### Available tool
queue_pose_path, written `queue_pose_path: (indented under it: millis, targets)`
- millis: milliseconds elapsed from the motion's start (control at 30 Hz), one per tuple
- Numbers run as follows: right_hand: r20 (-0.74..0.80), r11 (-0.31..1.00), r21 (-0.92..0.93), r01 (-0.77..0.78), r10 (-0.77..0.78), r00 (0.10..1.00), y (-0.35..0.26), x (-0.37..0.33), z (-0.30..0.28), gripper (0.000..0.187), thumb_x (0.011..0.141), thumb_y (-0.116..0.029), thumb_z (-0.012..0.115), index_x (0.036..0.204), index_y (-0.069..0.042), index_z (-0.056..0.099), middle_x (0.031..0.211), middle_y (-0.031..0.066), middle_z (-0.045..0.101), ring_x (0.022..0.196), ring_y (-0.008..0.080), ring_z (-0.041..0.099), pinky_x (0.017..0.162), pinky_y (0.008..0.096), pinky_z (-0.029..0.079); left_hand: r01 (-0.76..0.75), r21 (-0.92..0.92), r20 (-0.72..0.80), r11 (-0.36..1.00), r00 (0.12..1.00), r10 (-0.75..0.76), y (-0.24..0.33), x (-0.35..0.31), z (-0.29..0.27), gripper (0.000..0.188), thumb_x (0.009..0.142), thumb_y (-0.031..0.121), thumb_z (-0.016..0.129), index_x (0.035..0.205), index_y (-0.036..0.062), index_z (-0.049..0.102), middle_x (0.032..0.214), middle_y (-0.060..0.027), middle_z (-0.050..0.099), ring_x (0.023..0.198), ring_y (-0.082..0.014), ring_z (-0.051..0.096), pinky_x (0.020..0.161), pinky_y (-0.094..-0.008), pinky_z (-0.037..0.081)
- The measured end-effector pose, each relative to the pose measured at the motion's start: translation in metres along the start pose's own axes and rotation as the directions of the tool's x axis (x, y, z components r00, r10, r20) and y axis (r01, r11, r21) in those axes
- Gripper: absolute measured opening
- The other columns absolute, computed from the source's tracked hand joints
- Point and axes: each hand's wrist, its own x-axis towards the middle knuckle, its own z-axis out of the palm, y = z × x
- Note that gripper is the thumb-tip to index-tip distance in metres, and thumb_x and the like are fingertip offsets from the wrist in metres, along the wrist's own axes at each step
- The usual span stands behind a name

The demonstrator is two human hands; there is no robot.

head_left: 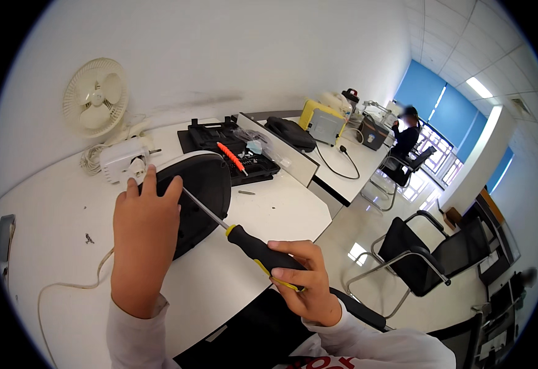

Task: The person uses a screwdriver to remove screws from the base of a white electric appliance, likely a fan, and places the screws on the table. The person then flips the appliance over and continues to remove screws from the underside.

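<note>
In my right hand (306, 280) is a screwdriver (253, 246) with a black and yellow handle, my fingers closed around its grip. Its metal shaft slants up and left to a dark, rounded plastic base (204, 190) on the white table. My left hand (147, 230) rests over the left side of that base with its fingers spread, the index fingertip close to the shaft's end. The screwdriver's tip is hard to make out there. Just beyond my left fingertips sits a white motor housing (124, 158) with a short metal shaft sticking out.
A white fan head (96, 98) stands by the wall. Behind the base lie a black tool case (259, 167) and an orange-red handled tool (232, 158). Loose screws (89, 238) and a cord (66, 286) are at left. A person (407, 138) sits beyond a black chair (413, 258).
</note>
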Motion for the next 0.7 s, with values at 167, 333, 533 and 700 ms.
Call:
queue_pose_path:
  millis: [167, 333, 533, 700]
  targets:
    - [-0.137, 0.986, 0.095, -0.137, 0.149, 0.979, -0.010, 0.007, 0.004, 0.046, 0.072, -0.012, 0.075, 0.112, -0.006, 0.052, 0.119, 0.0172, 0.054, 0.090, 0.0276, 0.058, 0.066, 0.0283, 0.049, -0.007, 0.021, -0.028, 1.000, 1.000, 0.008, 0.000, 0.000, 0.003, 0.037, 0.077, 0.010, 0.066, 0.113, 0.0109, 0.058, 0.124, -0.0171, 0.053, 0.098, -0.0315, 0.056, 0.078, -0.0369, 0.047]
    - [-0.109, 0.934, 0.027, -0.355, 0.356, 0.928, -0.011, -0.007, -0.001, 0.054, 0.074, -0.020, 0.076, 0.116, 0.001, 0.049, 0.101, 0.0157, 0.062, 0.070, 0.0258, 0.065, 0.061, 0.0288, 0.049, -0.010, 0.044, -0.033, 0.999, 0.999, 0.012, -0.002, 0.001, -0.002, 0.036, 0.077, 0.010, 0.066, 0.113, 0.0108, 0.057, 0.124, -0.0171, 0.053, 0.099, -0.0315, 0.056, 0.078, -0.0367, 0.047]
    - [0.019, 0.958, -0.087, -0.275, 0.277, 0.961, -0.020, 0.002, -0.007, 0.029, 0.075, -0.002, 0.069, 0.103, -0.007, 0.062, 0.102, 0.0159, 0.057, 0.077, 0.0256, 0.057, 0.061, 0.0283, 0.047, 0.004, 0.052, 0.009, 0.999, 1.000, -0.004, 0.000, 0.001, 0.001, 0.035, 0.078, 0.010, 0.065, 0.112, 0.0114, 0.058, 0.123, -0.0163, 0.054, 0.096, -0.0308, 0.058, 0.078, -0.0371, 0.048]
    - [0.044, 0.982, -0.131, -0.134, 0.141, 0.989, -0.015, 0.003, -0.012, 0.030, 0.069, 0.004, 0.067, 0.093, -0.013, 0.069, 0.114, 0.0176, 0.049, 0.097, 0.0267, 0.052, 0.065, 0.0292, 0.046, 0.012, 0.023, 0.030, 1.000, 0.999, -0.013, 0.001, 0.005, -0.006, 0.033, 0.079, 0.009, 0.064, 0.111, 0.0120, 0.058, 0.122, -0.0161, 0.056, 0.093, -0.0306, 0.058, 0.077, -0.0372, 0.048]
